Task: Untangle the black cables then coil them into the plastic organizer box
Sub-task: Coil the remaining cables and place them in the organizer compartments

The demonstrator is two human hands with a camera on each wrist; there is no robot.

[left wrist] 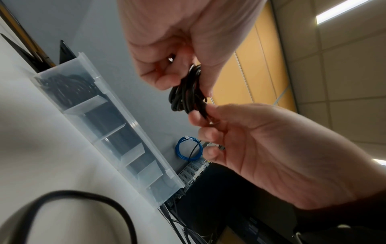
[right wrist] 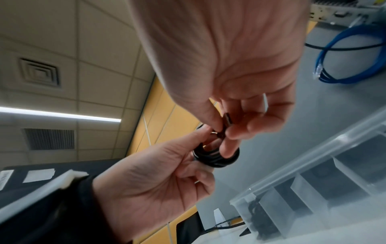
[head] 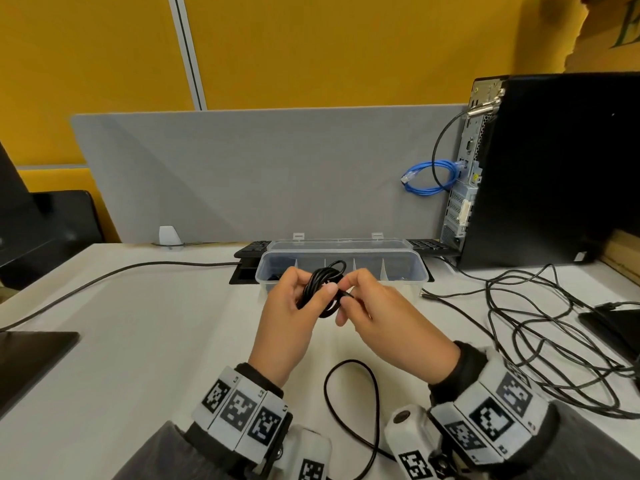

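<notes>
Above the table in front of the clear plastic organizer box (head: 408, 268), both hands hold a small coil of black cable (head: 323, 289). My left hand (head: 289, 303) grips the coil (left wrist: 185, 95) between thumb and curled fingers. My right hand (head: 370, 306) pinches the cable's plug end (right wrist: 227, 120) right at the coil (right wrist: 215, 158). The box (left wrist: 117, 125) stands open with several compartments; a coiled black cable (left wrist: 62, 89) lies in the leftmost one. A tangle of black cables (head: 554, 323) sprawls on the table to the right. One loose black loop (head: 349, 393) lies between my wrists.
A black computer tower (head: 554, 168) stands at the back right with a blue network cable (head: 429, 178) hanging beside it. A keyboard (head: 252, 249) sits behind the box against the grey divider (head: 259, 174). Another black cable (head: 104, 282) crosses the left table. A dark flat device (head: 616, 323) lies at far right.
</notes>
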